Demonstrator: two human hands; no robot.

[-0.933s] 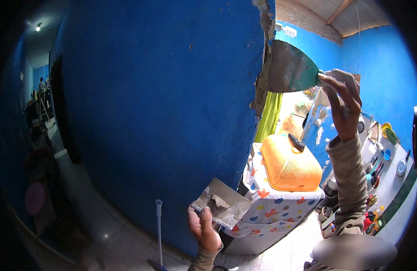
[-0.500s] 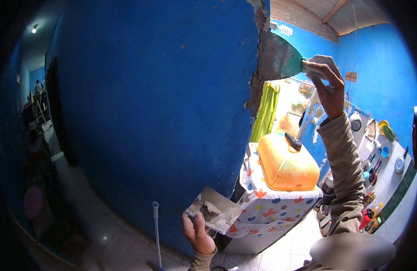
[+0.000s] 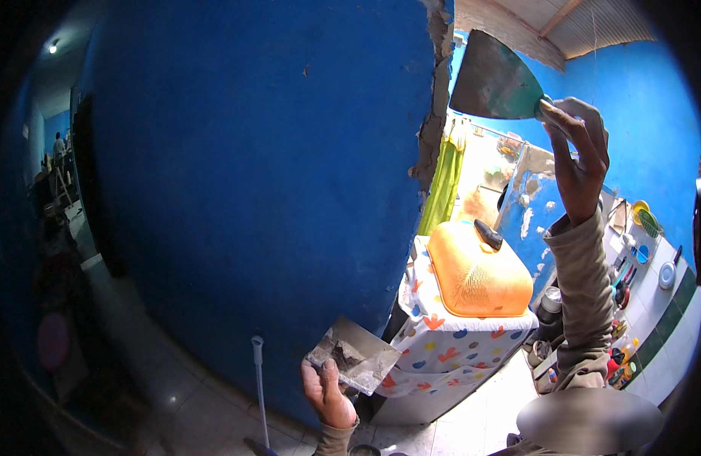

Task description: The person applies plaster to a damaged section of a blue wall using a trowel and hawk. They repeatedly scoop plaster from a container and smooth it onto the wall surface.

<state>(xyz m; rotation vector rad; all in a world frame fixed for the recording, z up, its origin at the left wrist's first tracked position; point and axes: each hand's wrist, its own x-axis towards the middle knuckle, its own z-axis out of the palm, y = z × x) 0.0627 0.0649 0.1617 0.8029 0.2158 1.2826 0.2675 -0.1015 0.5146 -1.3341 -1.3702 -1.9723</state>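
Right grip (image 3: 584,144): one scraper (image 3: 495,80) | left grip (image 3: 333,397): one pan (image 3: 379,357)

Glare washes out the opening (image 3: 479,178) beside the green curtain (image 3: 444,186) and the floor (image 3: 472,406) at right; the blue wall (image 3: 252,190) lies shaded, the left passage (image 3: 83,235) dim around a small lamp (image 3: 53,47); edges bend into black, a blurred oval (image 3: 590,422) low right

Putty knife (image 3: 496,82) held beside blue wall (image 3: 252,167)
It is gripped by the right hand (image 3: 582,152); a square plate (image 3: 372,362), by the left hand (image 3: 331,397).
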